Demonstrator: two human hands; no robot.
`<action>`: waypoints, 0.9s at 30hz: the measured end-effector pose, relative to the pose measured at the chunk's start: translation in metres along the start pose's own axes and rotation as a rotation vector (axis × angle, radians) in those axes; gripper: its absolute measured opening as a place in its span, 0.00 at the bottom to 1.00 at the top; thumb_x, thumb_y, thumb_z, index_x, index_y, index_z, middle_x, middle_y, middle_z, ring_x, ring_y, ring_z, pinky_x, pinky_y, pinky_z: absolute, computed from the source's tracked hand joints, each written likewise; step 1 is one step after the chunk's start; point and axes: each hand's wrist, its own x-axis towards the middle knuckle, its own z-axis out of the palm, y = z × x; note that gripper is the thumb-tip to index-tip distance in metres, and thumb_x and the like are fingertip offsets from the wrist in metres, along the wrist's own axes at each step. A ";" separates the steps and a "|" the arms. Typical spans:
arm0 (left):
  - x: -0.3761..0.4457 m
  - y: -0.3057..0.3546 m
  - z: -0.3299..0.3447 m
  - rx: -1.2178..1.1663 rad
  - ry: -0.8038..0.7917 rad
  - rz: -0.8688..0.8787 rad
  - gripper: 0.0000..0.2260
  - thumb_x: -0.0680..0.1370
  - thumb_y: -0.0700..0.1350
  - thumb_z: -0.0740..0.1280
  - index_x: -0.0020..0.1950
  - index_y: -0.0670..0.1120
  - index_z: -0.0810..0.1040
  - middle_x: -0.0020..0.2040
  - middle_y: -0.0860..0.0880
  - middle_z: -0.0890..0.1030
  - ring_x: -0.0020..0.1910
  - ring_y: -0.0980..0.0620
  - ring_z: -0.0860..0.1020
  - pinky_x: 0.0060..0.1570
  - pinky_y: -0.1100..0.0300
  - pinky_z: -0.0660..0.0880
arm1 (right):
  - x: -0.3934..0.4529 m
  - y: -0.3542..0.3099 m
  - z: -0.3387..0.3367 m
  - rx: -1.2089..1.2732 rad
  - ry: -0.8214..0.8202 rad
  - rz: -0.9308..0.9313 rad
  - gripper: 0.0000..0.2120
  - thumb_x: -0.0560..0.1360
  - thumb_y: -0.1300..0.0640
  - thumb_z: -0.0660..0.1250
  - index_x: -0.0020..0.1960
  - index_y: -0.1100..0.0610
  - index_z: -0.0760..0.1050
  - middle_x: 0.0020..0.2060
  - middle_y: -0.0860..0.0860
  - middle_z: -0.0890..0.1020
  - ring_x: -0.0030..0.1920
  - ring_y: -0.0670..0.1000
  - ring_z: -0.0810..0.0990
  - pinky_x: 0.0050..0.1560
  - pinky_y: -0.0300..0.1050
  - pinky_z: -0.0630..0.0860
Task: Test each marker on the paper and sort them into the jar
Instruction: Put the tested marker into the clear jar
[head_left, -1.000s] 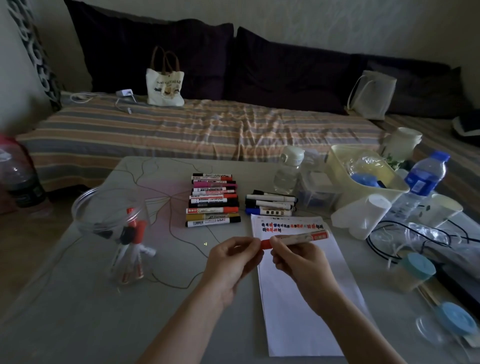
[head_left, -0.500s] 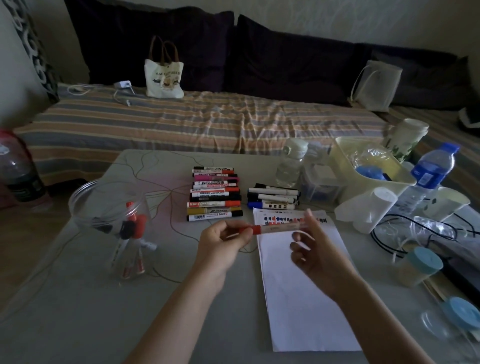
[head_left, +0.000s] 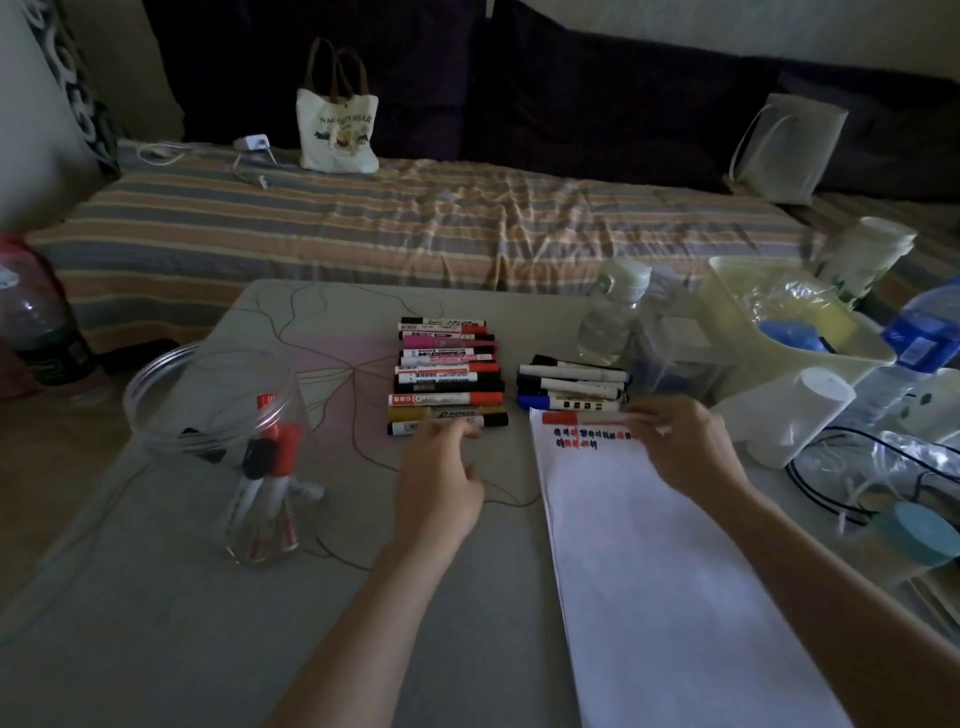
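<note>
A red-capped marker (head_left: 582, 418) lies level along the top edge of the white paper (head_left: 654, 582), just above rows of red and blue test scribbles (head_left: 587, 437). My right hand (head_left: 680, 447) pinches the marker's right end. My left hand (head_left: 441, 478) is off it, fingers apart, its fingertips at the nearest black marker of the stacked row of markers (head_left: 447, 379). A smaller group of black and blue markers (head_left: 571, 387) lies just beyond the paper. The clear jar (head_left: 156, 379) stands at the left with red and black markers (head_left: 270, 467) upright inside.
At the right stand a water bottle (head_left: 610, 317), a clear box (head_left: 675, 358), a yellow tub (head_left: 727, 301), a tipped white cup (head_left: 800, 415), black cables (head_left: 852, 467) and a blue-lidded jar (head_left: 919, 535). A large bottle (head_left: 31, 322) sits off the table's left. A striped sofa (head_left: 363, 223) lies beyond.
My left hand let go of the red marker and moved left to the marker stack. My right hand took the marker's right end and brought it down onto the paper's top edge.
</note>
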 end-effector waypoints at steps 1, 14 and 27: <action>0.003 -0.006 -0.003 0.061 0.035 0.014 0.18 0.74 0.35 0.68 0.61 0.50 0.75 0.62 0.51 0.71 0.55 0.49 0.75 0.44 0.63 0.70 | 0.012 0.003 0.005 -0.027 0.002 0.032 0.09 0.75 0.54 0.71 0.55 0.50 0.83 0.50 0.51 0.84 0.46 0.51 0.81 0.48 0.49 0.80; 0.024 -0.053 -0.009 0.252 0.119 0.072 0.16 0.73 0.40 0.72 0.60 0.45 0.76 0.58 0.48 0.76 0.55 0.46 0.75 0.53 0.51 0.74 | 0.024 0.013 0.061 -0.227 0.074 -0.056 0.09 0.72 0.53 0.74 0.51 0.52 0.83 0.53 0.51 0.79 0.55 0.55 0.75 0.56 0.56 0.70; 0.013 -0.010 -0.029 -0.324 0.020 -0.158 0.04 0.78 0.47 0.68 0.51 0.50 0.78 0.48 0.54 0.82 0.43 0.60 0.78 0.37 0.67 0.70 | -0.042 -0.047 0.006 0.220 0.018 -0.120 0.14 0.74 0.60 0.72 0.58 0.50 0.79 0.43 0.47 0.79 0.35 0.43 0.77 0.37 0.28 0.74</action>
